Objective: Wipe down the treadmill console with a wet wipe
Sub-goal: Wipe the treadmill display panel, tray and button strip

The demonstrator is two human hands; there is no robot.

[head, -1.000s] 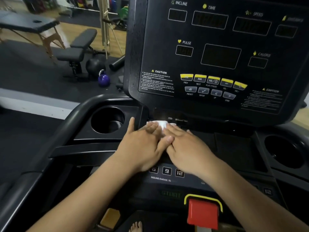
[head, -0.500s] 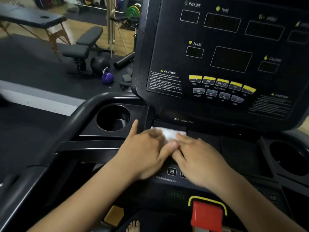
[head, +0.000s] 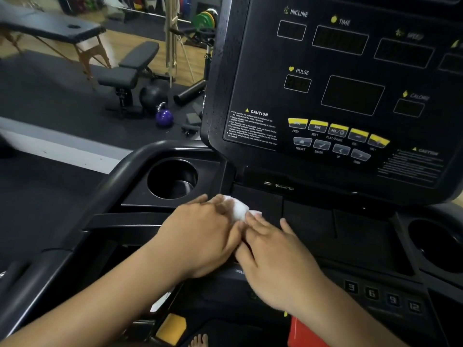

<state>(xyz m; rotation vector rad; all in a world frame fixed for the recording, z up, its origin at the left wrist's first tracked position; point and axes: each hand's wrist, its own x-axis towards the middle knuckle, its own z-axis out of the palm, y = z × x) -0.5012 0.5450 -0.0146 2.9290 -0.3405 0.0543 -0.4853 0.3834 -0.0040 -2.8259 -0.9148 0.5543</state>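
Observation:
The black treadmill console [head: 325, 96] rises ahead with dark displays and yellow buttons. Below it runs a flat black shelf [head: 313, 221]. A white wet wipe [head: 239, 209] lies bunched on the shelf's left part, just right of the left cup holder [head: 172, 179]. My left hand [head: 200, 231] lies over the wipe's left side with its fingers stretched forward, blurred by motion. Beside it, my right hand [head: 278, 256] presses flat, its fingertips touching the wipe's right edge. The two hands touch each other at the thumbs.
A second cup holder [head: 436, 246] sits at the far right. Number buttons [head: 370, 293] and a red safety key [head: 308, 331] lie nearer me. On the gym floor to the left are a bench [head: 130, 71], a purple kettlebell [head: 164, 116] and a massage table [head: 50, 28].
Both hands have drawn the wipe back toward me, away from the slot under the display. The wipe looks more bunched. The view has shifted left.

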